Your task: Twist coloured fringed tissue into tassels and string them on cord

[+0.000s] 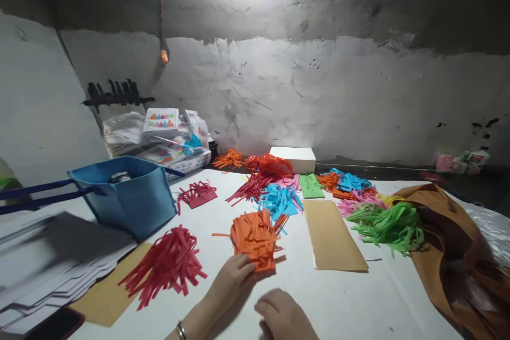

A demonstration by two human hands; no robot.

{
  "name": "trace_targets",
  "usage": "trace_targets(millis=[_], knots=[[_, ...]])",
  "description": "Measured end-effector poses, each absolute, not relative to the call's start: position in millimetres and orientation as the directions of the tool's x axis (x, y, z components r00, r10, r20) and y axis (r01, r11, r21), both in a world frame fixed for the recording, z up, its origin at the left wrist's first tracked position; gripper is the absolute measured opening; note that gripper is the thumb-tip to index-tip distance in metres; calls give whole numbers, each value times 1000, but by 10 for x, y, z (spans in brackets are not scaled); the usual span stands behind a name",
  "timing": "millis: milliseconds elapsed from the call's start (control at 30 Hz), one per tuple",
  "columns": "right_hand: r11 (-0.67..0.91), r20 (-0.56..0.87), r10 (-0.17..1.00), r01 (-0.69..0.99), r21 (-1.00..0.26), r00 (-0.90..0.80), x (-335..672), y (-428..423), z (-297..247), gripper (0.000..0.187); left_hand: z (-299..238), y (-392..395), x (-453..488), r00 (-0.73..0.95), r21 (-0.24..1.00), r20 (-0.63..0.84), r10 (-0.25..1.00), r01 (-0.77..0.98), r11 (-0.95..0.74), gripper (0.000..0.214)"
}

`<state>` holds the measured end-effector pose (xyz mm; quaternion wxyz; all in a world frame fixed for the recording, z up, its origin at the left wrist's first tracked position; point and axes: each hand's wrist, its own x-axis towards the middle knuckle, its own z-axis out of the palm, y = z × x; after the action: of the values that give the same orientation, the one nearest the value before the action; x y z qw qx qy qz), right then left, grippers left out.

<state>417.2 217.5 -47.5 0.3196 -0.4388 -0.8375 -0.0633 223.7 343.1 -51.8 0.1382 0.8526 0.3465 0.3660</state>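
An orange fringed paper tassel sheet lies on the white table in front of me, its cut strips spread towards the far side. My left hand, with a bangle at the wrist, has its fingers closed on the near left edge of that sheet. Just right of it and nearer to me, my right hand hovers low, fingers loosely bent and apart from the paper. Nothing shows in it, though its underside is hidden. To the left lies a dark red fringed bundle, partly over a tan paper sheet.
A blue fabric bag and stacked white sheets stand left. Blue fringe lies behind the orange sheet. Right are a tan card, green fringe and brown material. A white box sits by the wall.
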Motion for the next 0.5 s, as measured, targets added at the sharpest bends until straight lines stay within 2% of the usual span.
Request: trace_targets(millis=[33, 100, 233, 300, 400, 500], knots=[[618, 585, 692, 766, -177, -423, 4102, 2364, -455, 27, -525, 3382, 2226, 484, 511, 529, 697, 474, -717, 17], [624, 573, 695, 761, -178, -436, 3967, 2714, -439, 32, -504, 3340, 2144, 408, 568, 541, 735, 467, -677, 19], [652, 529, 688, 743, -149, -498, 3804, 3141, -561, 19, -456, 3410, 1904, 164, 689, 521, 838, 498, -526, 28], [674, 509, 678, 725, -141, -531, 3808, 3205, -655, 17, -471, 3448, 1840, 115, 726, 485, 867, 499, -473, 25], [678, 507, 683, 715, -172, -526, 3903, 3198, -721, 21, -509, 3439, 1851, 139, 749, 437, 889, 491, -445, 23], [646, 525, 719, 716, -265, -455, 4035, 3145, -664, 21, -508, 3354, 1927, 258, 738, 401, 879, 479, -476, 19]])
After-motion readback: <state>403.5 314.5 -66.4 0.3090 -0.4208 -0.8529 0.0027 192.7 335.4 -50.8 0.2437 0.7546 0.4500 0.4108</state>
